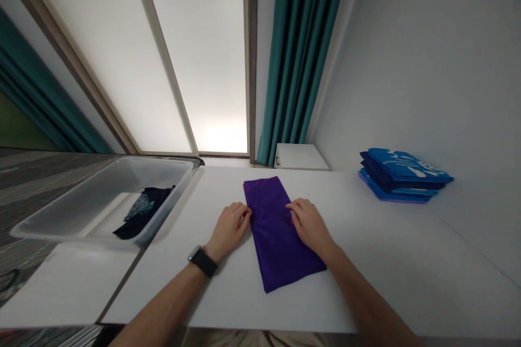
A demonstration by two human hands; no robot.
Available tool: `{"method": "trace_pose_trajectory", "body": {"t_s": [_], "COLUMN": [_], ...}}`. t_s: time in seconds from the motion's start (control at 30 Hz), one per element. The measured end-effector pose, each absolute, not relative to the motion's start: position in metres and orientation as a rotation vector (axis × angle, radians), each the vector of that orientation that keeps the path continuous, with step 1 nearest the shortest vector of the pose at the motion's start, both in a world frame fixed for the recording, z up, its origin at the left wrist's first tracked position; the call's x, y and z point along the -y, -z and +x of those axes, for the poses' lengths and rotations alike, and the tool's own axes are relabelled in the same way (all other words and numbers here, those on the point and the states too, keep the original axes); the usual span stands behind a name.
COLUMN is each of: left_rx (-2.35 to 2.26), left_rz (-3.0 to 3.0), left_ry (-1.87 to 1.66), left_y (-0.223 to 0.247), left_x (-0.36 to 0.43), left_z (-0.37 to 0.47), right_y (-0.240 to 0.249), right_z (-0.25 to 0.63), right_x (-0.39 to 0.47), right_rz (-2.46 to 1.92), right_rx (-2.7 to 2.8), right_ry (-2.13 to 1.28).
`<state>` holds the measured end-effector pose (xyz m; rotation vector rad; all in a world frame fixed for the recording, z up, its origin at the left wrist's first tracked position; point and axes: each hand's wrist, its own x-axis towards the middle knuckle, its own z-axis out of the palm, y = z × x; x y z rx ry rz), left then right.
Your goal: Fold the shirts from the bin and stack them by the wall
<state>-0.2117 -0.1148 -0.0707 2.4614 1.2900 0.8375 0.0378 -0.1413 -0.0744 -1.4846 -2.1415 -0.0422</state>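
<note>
A purple cloth point(280, 246), folded into a long rectangle, lies on the white table in front of me. My left hand point(233, 223) is at its left edge, thumb and fingers pinched together on the fabric. On the opposite edge, my right hand point(310, 223) pinches the cloth with curled fingers, and a small pink-red spot shows beside the fingertips. A crease runs across the cloth between both hands. Whether it is a garment or a bag, I cannot tell.
To the right sits a stack of folded blue fabric items point(405, 173) with white print. At the left stands a translucent plastic bin point(49, 219) holding dark cloth point(148, 209). Behind the white table point(220, 303) are a small white cabinet point(301, 156) and a teal curtain point(305, 54).
</note>
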Motion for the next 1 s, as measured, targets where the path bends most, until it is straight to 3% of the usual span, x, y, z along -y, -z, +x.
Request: {"method": "trace_pose_trajectory", "body": {"t_s": [0.23,0.73,1.0], "left_rx": [-0.850,-0.930,-0.921], "left_rz": [2.471,2.603,2.575], "left_ry": [-0.856,-0.670,-0.715], "left_y": [0.067,0.067,0.074], "left_x": [0.116,0.118,0.116], "left_z": [-0.213,-0.209,-0.210], "right_y": [0.073,0.079,0.062], "right_z": [0.019,0.026,0.001], "right_x": [0.149,0.141,0.185], "right_rz": [-1.551,-1.616,-1.462], "right_rx": [2.214,2.226,2.384], "right_ry": [0.072,0.072,0.028]}}
